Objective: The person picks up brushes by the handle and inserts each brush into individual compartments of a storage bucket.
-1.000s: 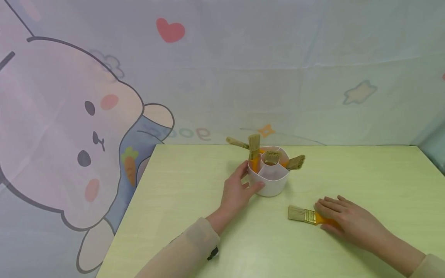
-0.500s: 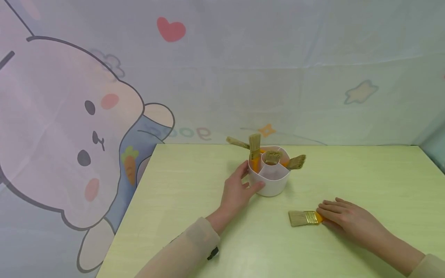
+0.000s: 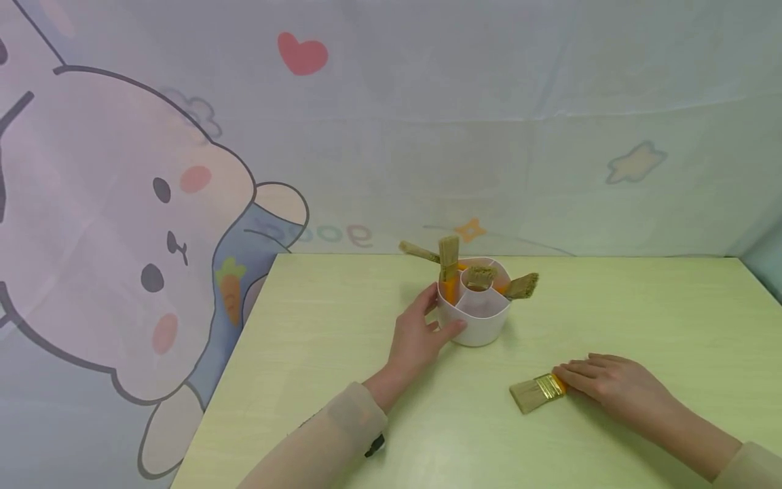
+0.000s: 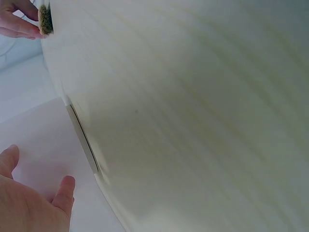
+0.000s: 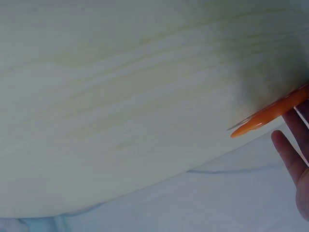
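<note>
My left hand (image 3: 418, 339) holds the side of a round white divided organizer (image 3: 485, 329), thumb on its front and fingers at its left. In the left wrist view, that thumb and a finger lie spread against the white wall (image 4: 43, 140). Several paintbrushes, one of them upright (image 3: 449, 258), stand bristles up in its compartments; the front compartment holds none. To the right, my right hand (image 3: 617, 387) pinches the orange handle of a flat paintbrush (image 3: 537, 392) low at the table, bristles pointing left. The right wrist view shows the handle's tip (image 5: 260, 118) beyond my fingers (image 5: 287, 150).
The pale yellow-green table (image 3: 641, 326) ends at the back against a printed curtain (image 3: 427, 136) with a cartoon animal at the left. A small black object (image 3: 375, 445) shows beside my left sleeve. More paintbrush bristles (image 3: 522, 286) jut over the organizer's right rim.
The paintbrush in my right hand has turned, its bristle end swinging toward me. My right hand has shifted slightly nearer to me. The left hand and organizer stay in place.
</note>
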`<state>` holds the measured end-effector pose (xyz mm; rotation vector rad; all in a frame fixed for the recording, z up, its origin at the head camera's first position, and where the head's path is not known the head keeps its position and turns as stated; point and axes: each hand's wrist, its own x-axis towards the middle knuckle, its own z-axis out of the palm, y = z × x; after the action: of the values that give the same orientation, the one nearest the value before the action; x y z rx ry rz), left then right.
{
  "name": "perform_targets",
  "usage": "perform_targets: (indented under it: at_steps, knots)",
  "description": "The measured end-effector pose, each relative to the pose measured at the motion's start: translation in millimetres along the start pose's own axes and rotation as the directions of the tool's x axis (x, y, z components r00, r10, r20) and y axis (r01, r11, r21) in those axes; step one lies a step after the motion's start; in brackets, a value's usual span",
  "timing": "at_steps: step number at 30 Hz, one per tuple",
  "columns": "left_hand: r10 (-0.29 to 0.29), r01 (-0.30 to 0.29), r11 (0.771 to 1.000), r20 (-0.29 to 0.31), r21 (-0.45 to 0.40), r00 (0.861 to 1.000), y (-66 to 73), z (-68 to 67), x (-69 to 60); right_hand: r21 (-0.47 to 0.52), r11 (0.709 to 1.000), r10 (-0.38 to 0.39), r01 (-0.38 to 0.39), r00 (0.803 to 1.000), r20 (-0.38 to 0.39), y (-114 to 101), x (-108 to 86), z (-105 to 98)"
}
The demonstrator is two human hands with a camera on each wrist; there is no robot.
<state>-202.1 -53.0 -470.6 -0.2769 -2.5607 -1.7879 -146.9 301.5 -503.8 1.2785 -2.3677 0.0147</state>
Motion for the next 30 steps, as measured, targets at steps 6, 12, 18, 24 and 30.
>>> perform_targets:
  at_steps: [6, 12, 18, 24, 30]
  knots:
    - [-0.001, 0.001, 1.0, 0.001, -0.001, 1.0, 2.2, -0.4, 0.4, -0.061, 0.995, -0.077, 0.077, 0.997, 0.003, 4.9, 2.3, -1.6]
    - [-0.003, 0.003, 1.0, -0.003, 0.004, 1.0, 3.5, -1.2, 1.1, -0.066, 0.992, -0.108, 0.108, 0.994, 0.002, 8.3, 4.1, -3.8]
    - [-0.007, 0.007, 1.0, 0.001, 0.013, 1.0, 1.0, -0.2, 2.4, -0.058, 0.996, -0.074, 0.071, 0.996, -0.051, 9.2, 9.1, -6.6]
    - [0.001, -0.001, 1.0, -0.001, 0.007, 1.0, -1.3, -0.5, 3.4, -0.025, 0.997, -0.082, 0.079, 0.978, -0.19, 7.4, 29.0, -17.7]
    - [-0.002, 0.002, 1.0, 0.006, 0.004, 1.0, -3.0, -0.7, 3.7, -0.06, 0.993, -0.118, 0.106, 0.959, -0.259, 2.4, 54.8, -34.3]
